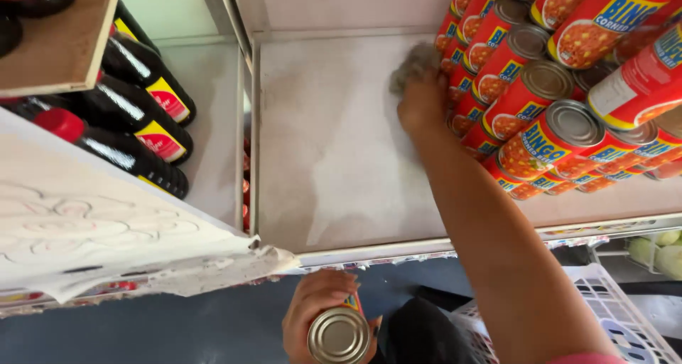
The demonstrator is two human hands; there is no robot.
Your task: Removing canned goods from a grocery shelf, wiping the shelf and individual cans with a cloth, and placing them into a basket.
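Right hand on the white shelf, grip pinching a grey cloth flat against the shelf board, just left of the stacked red cans. Left hand below the shelf's front edge, grip wrapped round a single can, lid up. Dark bottles in the bay left of the shelf. White crate below, right.
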